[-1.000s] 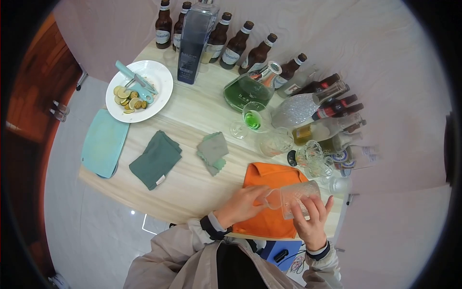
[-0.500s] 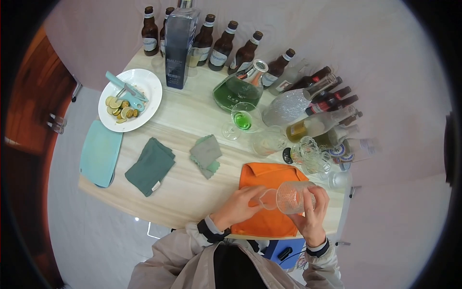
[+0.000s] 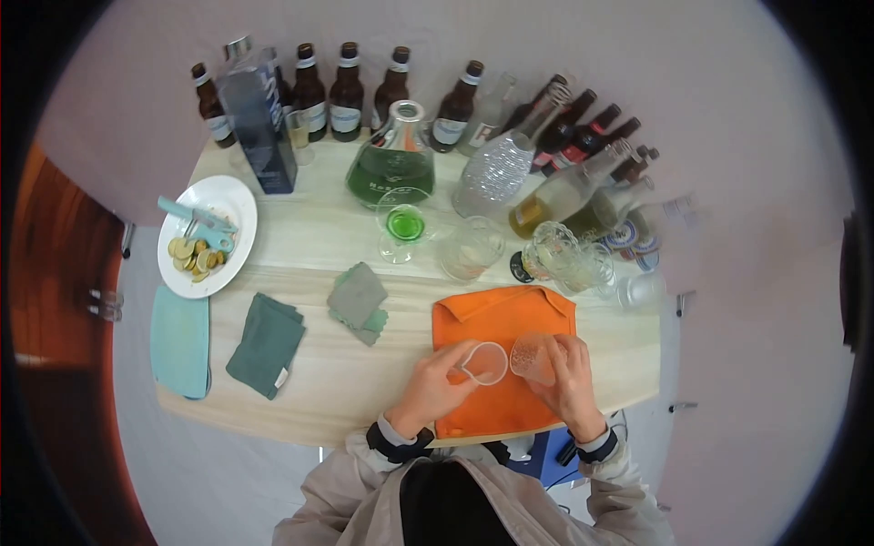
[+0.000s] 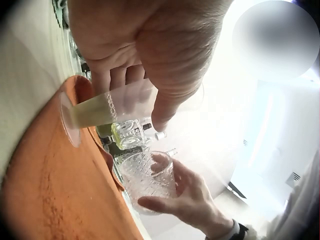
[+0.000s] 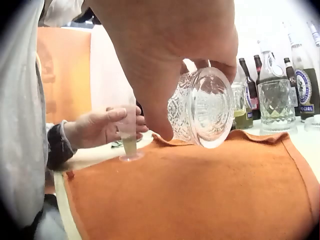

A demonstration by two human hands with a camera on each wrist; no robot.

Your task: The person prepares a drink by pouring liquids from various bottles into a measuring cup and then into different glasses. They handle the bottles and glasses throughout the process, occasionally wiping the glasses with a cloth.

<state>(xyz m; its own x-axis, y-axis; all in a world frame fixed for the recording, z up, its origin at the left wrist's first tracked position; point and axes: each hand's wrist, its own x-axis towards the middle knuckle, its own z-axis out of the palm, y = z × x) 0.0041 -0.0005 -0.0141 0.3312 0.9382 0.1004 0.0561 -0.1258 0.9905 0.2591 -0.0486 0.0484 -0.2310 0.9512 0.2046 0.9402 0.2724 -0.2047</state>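
Low over the orange cloth (image 3: 505,400), my left hand (image 3: 432,387) grips a clear footed measuring cup (image 4: 95,112). The cup stands upright in the right wrist view, its foot close to the cloth, and a little pale liquid shows in its lower part. My right hand (image 3: 572,391) grips a clear patterned tumbler (image 5: 200,105) around its side. That tumbler is tilted, with its thick base toward the right wrist camera and its mouth facing the cup. In the head view the two rims are side by side with a small gap.
Beyond the cloth are a stemmed glass (image 3: 405,223) of green liquid, an empty glass (image 3: 472,247) and a green-filled decanter (image 3: 391,173). Several bottles (image 3: 346,96) line the back edge. Leftward lie a grey-green cloth (image 3: 358,296), dark green cloth (image 3: 266,341), cutting board (image 3: 180,337) and plate (image 3: 238,205).
The measuring cup, lying nearly sideways in the head view earlier, now shows its rim upward. The tumbler has shifted left and turned in my right hand. The head view has swung right.
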